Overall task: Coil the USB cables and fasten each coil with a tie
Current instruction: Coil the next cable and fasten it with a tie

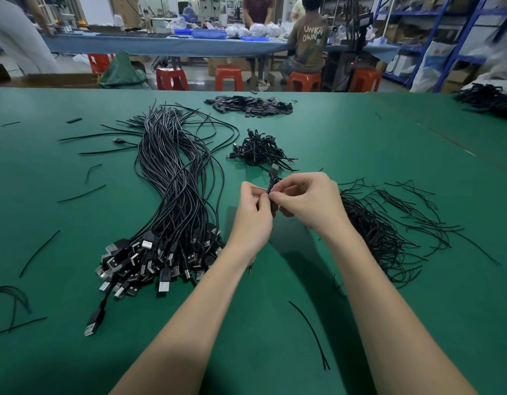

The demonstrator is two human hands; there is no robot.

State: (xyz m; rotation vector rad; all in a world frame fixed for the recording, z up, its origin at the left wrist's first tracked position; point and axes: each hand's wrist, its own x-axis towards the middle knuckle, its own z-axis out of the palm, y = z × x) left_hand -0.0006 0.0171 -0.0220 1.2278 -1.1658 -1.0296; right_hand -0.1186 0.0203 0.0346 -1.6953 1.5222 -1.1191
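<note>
Black cable coil (272, 183) pinched between both hands, held just above the green worktop (346, 132). Left hand (253, 215) with thumb and fingertips closed on the near side of the bundle; right hand (306, 202) with fingers curled round it from the other side, seemingly working a tie about the waist of the coil, though the tie itself too small and too covered to make out. USB plug (275, 167) poking up just beyond the grip.

Judged from the lay of things: early in the job. Just beyond the grip, a small heap of finished coils (261, 151), already bound. Left of the grip, a far larger bundle of uncoiled cables (175, 195), plugs fanned toward the near edge, all yet to be wound. Right of the grip, a loose pile of ties (389, 223), plenty in stock; a few strays scattered well away on both sides. Farther beyond the finished heap, a mound of small flat black pieces (249, 105), purpose unclear.

No tray, bin or box on this worktop; all stock lying in bare piles. Blue trays (208, 33) only on a distant table behind, contents unreadable from here.
</note>
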